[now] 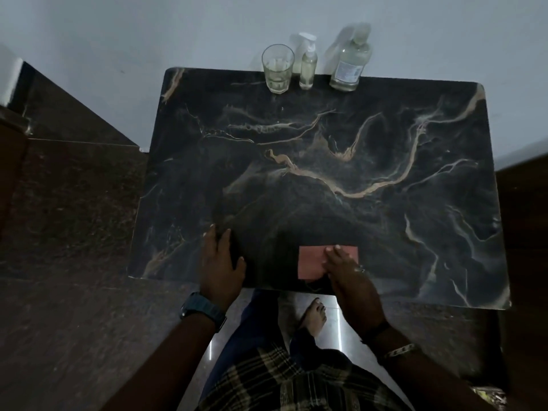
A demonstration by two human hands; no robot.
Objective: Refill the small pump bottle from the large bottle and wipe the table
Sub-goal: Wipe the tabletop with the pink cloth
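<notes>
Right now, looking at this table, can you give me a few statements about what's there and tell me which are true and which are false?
1. The right hand presses flat on the pink cloth. True.
2. The glass lies tipped over. False: it stands upright at the far edge of the table.
3. The small pump bottle stands between the glass and the large bottle. True.
4. The left hand holds the large bottle. False: it rests on the table near the front edge.
5. The cloth lies beside the bottles. False: it lies at the near edge.
</notes>
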